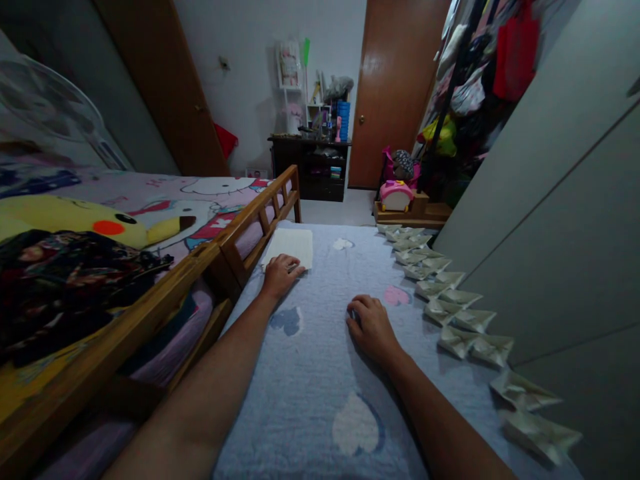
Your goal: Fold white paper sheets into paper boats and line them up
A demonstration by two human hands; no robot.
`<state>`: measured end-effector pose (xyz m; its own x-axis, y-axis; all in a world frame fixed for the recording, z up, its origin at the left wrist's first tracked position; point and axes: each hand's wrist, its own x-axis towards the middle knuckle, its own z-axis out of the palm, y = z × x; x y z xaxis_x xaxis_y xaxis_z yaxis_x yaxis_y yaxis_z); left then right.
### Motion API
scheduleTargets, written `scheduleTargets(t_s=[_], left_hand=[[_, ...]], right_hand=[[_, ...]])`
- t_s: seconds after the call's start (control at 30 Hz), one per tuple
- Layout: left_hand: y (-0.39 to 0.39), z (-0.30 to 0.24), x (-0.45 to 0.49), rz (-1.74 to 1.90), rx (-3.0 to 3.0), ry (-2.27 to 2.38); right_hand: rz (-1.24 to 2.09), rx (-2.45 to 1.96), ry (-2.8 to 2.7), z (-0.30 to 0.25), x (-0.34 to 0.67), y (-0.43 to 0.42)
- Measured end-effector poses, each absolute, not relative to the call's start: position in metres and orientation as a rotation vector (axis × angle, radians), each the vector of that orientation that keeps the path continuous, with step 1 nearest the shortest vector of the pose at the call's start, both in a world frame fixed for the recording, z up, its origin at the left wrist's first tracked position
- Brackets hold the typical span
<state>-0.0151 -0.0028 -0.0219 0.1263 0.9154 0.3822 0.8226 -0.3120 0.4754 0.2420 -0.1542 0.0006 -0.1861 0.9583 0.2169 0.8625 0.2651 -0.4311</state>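
Observation:
A stack of pale, square paper sheets (295,243) lies at the far left of the blue heart-patterned bed cover. My left hand (283,273) rests on its near edge, fingers loosely bent and a little apart. My right hand (371,327) lies on the cover (325,347) near the middle, its fingers slightly curled, with a gap between thumb and forefinger and nothing seen in it. Along the right edge stand folded paper boats (493,348), several of them, in a long double row running away from me. The closest paper boat (543,433) sits beyond my right forearm.
A wooden bed rail (215,257) borders the left side. Behind it are a yellow plush toy (75,217) and dark patterned cloth (65,287) on another bed. A pale cabinet (565,233) rises on the right. At the back stand a dark shelf unit (310,170) and a door (395,87).

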Motion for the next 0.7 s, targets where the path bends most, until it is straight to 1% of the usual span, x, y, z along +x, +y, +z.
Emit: scheduleTargets(t_s=[0.43,0.7], left_hand=[[-0.0038,-0.0218,-0.0143,0.961,2.203,1.738],[-0.0024,-0.0213,-0.0157,1.022,2.141,1.641]], right_hand=[[0.328,-1.646,-2.087,0.0027,0.2431,-0.1558],[0.33,-1.634,-2.079,0.0001,0.2439,-0.1553]])
